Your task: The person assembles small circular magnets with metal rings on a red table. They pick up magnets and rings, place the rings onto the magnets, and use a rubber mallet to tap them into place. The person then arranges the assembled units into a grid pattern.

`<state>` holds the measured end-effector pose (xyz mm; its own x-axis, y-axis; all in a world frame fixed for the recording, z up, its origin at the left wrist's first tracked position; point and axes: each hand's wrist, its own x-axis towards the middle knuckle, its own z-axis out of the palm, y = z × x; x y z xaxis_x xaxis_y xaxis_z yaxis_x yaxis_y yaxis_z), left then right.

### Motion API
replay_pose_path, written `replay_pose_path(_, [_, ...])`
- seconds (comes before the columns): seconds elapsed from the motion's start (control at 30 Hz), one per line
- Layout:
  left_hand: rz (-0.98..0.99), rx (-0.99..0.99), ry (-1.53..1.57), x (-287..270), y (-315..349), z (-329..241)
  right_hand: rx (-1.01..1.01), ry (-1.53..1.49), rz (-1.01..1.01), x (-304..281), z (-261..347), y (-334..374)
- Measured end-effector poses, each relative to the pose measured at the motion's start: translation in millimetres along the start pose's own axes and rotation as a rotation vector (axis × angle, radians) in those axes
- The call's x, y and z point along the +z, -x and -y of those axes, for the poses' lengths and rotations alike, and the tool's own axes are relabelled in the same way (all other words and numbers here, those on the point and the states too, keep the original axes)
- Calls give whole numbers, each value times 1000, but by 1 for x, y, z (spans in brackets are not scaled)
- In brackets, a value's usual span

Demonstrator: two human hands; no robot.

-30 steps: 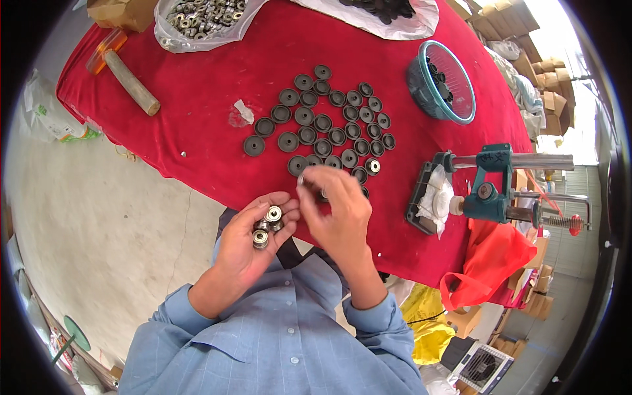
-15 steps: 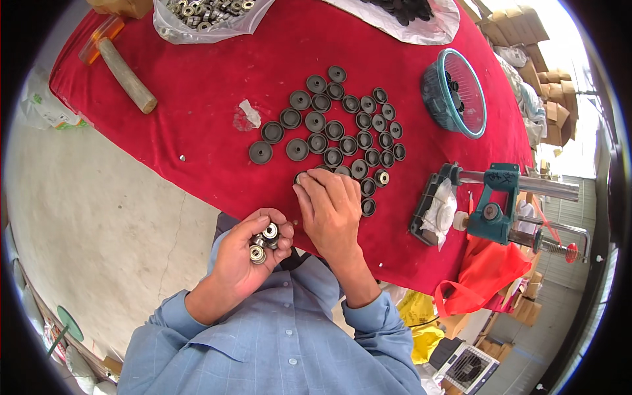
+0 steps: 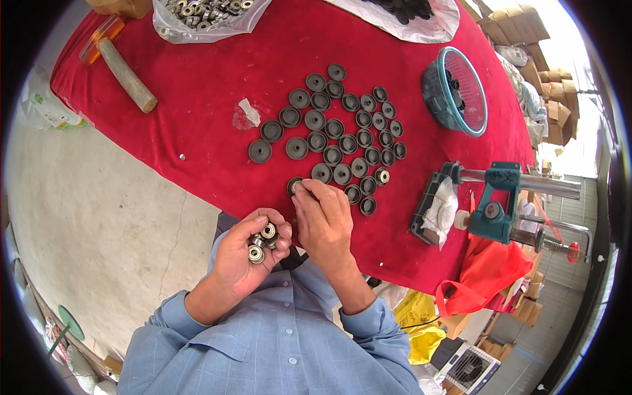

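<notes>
My left hand [image 3: 236,258] is cupped palm up around several shiny ball bearings [image 3: 256,253]. The fingers of my right hand [image 3: 324,220] are pinched together over a black plastic wheel [image 3: 291,184] near the table's front edge. A small metallic ring, apparently a bearing, shows at the fingertips in that wheel's middle; the fingers partly hide it. Beyond my right hand lie many similar black wheels [image 3: 316,141], flat in loose rows. One wheel at their right side has a bearing [image 3: 384,176] seated in its centre.
A red cloth [image 3: 204,131] covers the table. A hammer [image 3: 128,78] and a bag of bearings [image 3: 210,33] lie at the far left. To the right are a teal basket [image 3: 431,92] with black pieces and a green hand press [image 3: 495,204]. A white sack [image 3: 441,29] holds black parts.
My right hand has drawn slightly toward me and left, uncovering wheels behind it. The wheel at its fingertips shows more clearly. My left hand has barely moved.
</notes>
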<state>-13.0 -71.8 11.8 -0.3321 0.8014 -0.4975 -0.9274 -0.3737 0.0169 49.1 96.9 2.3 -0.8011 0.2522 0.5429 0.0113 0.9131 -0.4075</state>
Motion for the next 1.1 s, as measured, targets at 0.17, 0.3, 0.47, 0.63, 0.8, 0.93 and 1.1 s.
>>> replay_pose_path(0.17, [13,6,24,-3,1,1,-3,104,44,-4,7,1])
replay_pose_path(0.3, [-24,50,-56,1,3,1,-5,164,102,-10,10,4])
replay_pose_path(0.47, [-75,147,-170,24,4,0,97,0,17,-25,8,-1])
replay_pose_path(0.63, [39,159,-255,21,1,3,6,-254,242,-50,35,-6])
replay_pose_path(0.8, [29,103,-267,26,-1,13,61,-301,177,-45,32,8])
replay_pose_path(0.93, [4,106,-233,17,-5,12,162,-313,31,-49,13,-2])
replay_pose_path(1.1, [-12,59,-180,18,-8,8,157,-87,-64,-27,-29,-17])
